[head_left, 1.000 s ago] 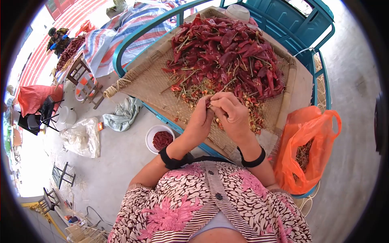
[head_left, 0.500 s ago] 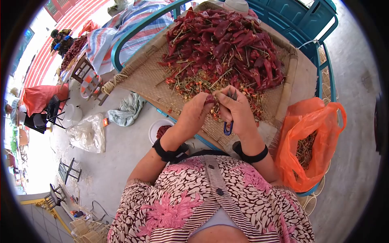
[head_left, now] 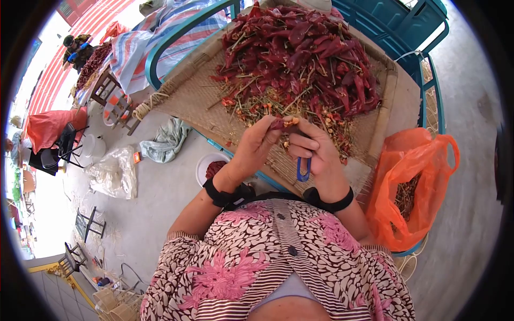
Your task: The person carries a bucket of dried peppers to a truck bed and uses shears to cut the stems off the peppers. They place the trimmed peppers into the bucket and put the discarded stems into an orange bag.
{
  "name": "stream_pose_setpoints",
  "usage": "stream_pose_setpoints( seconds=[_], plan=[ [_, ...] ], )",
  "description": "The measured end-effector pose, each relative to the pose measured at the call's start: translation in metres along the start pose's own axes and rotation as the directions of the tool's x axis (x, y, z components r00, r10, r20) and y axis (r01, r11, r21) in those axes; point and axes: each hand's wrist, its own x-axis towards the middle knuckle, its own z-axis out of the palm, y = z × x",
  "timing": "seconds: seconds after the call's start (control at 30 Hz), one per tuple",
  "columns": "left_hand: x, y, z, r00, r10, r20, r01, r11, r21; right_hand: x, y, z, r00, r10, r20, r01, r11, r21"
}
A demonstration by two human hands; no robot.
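Note:
My left hand point(head_left: 249, 153) pinches a dark red dried chili point(head_left: 277, 124) in front of the tray's near edge. The chili's right end is orange and seedy, and the fingertips of my right hand point(head_left: 325, 158) touch it there. Curled in my right palm is a pair of small scissors, whose blue loop handle point(head_left: 303, 170) sticks out below the fingers; the blades are hidden. Beyond both hands, a heap of dried red chilies point(head_left: 305, 53) lies on a woven tray point(head_left: 198, 101), with loose stems, seeds and orange scraps point(head_left: 267, 104) along its near side.
An orange plastic bag point(head_left: 380, 208) holding stems hangs at the right. Below the tray at left stands a white bowl point(head_left: 200, 170) with red chilies. A teal metal rail point(head_left: 152, 64) borders the tray. Farther left are stools, plastic bags and another person point(head_left: 76, 52).
My right hand has turned and shifted slightly right and down; the dark scissor blades seen earlier are now hidden. The chili's orange, seedy end now shows between my hands.

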Motion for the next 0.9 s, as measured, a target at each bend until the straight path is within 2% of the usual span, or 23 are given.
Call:
stream_pose_setpoints(
  seconds=[0.03,0.13,0.17,0.2,0.23,0.27,0.3,0.33,0.4,0.43,0.53,0.57,0.63,0.73,0.8,0.9],
  plan=[
    [0.0,0.001,-0.003,0.999,-0.039,0.023,0.041,0.995,-0.094,0.002,0.001,0.005,0.999,-0.001,0.033,0.001,1.0,0.002],
    [0.004,-0.005,-0.023,0.966,-0.166,0.198,0.207,0.956,-0.208,0.002,-0.009,0.035,0.989,-0.141,0.051,0.12,0.946,0.301],
    [0.004,-0.007,-0.029,0.965,-0.164,0.204,0.191,0.974,-0.12,0.003,-0.019,0.04,0.98,-0.198,0.02,0.191,0.964,0.187],
    [0.001,-0.009,-0.034,0.964,-0.163,0.211,0.173,0.985,-0.029,0.004,-0.025,0.042,0.956,-0.286,-0.061,0.274,0.949,-0.155],
    [-0.002,-0.009,-0.039,0.962,-0.165,0.219,0.155,0.986,0.063,0.003,-0.028,0.043,0.912,-0.395,-0.108,0.3,0.824,-0.481],
    [-0.004,-0.009,-0.045,0.984,-0.088,0.152,0.072,0.991,0.109,0.002,-0.03,0.044,0.854,-0.509,-0.113,0.261,0.605,-0.752],
    [-0.005,-0.008,-0.051,0.996,-0.004,0.085,-0.009,0.987,0.158,0.003,-0.03,0.043,0.792,-0.595,-0.139,0.093,0.341,-0.935],
    [-0.007,-0.008,-0.059,0.997,0.08,0.021,-0.083,0.974,0.211,0.004,-0.032,0.032,0.791,-0.604,-0.103,-0.023,0.139,-0.99],
    [-0.016,-0.003,-0.088,0.999,0.032,0.024,-0.039,0.922,0.385,0.005,-0.038,0.004,0.8,-0.598,-0.036,-0.247,-0.274,-0.929],
    [-0.022,-0.001,-0.103,1.0,0.006,0.021,-0.015,0.883,0.469,0.003,-0.038,0.01,0.796,-0.552,-0.247,-0.428,-0.227,-0.875],
    [-0.047,0.002,-0.135,0.963,-0.261,0.073,0.202,0.871,0.448,0.011,-0.038,0.006,0.801,-0.537,-0.264,-0.458,-0.265,-0.849],
    [-0.057,-0.002,-0.144,0.953,-0.293,0.073,0.214,0.827,0.519,0.016,-0.036,0.014,0.766,-0.595,-0.244,-0.481,-0.278,-0.831],
    [-0.077,-0.019,-0.16,0.933,-0.355,0.066,0.229,0.722,0.652,0.022,-0.045,0.013,0.78,-0.593,-0.2,-0.472,-0.347,-0.81],
    [-0.11,-0.078,-0.182,0.851,-0.526,-0.011,0.381,0.601,0.702,0.034,-0.061,0.004,0.785,-0.601,-0.15,-0.499,-0.469,-0.728],
    [-0.128,-0.13,-0.195,0.859,-0.502,-0.106,0.415,0.559,0.718,0.043,-0.067,0.003,0.792,-0.59,-0.161,-0.537,-0.545,-0.644],
    [-0.151,-0.2,-0.21,0.826,-0.523,-0.21,0.488,0.479,0.729,0.061,-0.061,0.023,0.683,-0.621,-0.386,-0.73,-0.555,-0.399]
  ],
)
